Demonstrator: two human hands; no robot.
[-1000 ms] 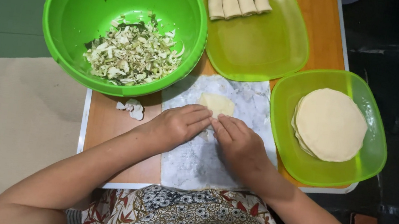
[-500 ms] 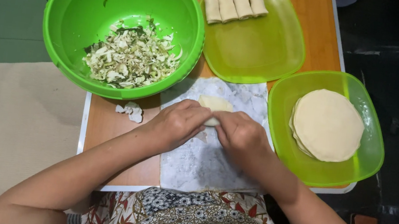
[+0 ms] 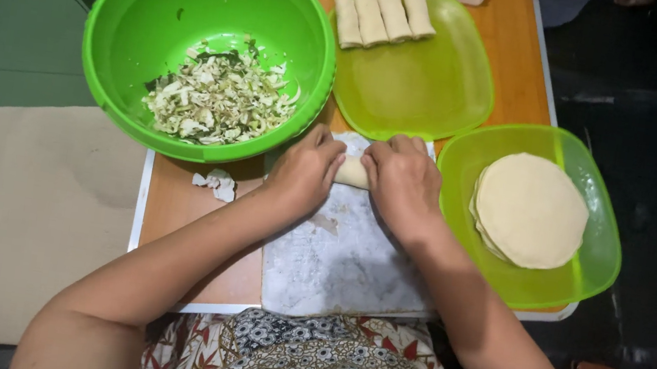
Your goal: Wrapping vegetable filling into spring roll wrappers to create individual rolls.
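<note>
**Hands closing over a rolled wrapper on the marble slab**

Hands are now lying further up the slab than a second ago: then a flat, round-edged piece of wrapper was showing beyond the fingers; now only a short pale roll (image 3: 352,172) is peeking out between them. The left hand (image 3: 306,171) and the right hand (image 3: 402,182) are lying palms down, side by side, fingers curled over the roll's two ends and pressing it against the marble slab (image 3: 348,260), near its far edge.

Room around the hands is getting tight. The big green bowl (image 3: 111,25) is sitting just left of the left knuckles, its rim overhanging the slab's corner; the flat yellow-green plate (image 3: 428,87) is lying just beyond the fingertips; the green tray (image 3: 590,273) is crowding the right wrist. The near half of the slab is lying bare.

The slab is grey-veined and dusted white. The bowl is holding chopped, shredded filling (image 3: 219,96), pale with dark green flecks; a few scraps (image 3: 215,183) are lying on the wooden table. Four smooth finished rolls (image 3: 382,15) are lining the plate's far corner, and a stack of thin round wrappers (image 3: 531,209) is resting in the tray.
</note>
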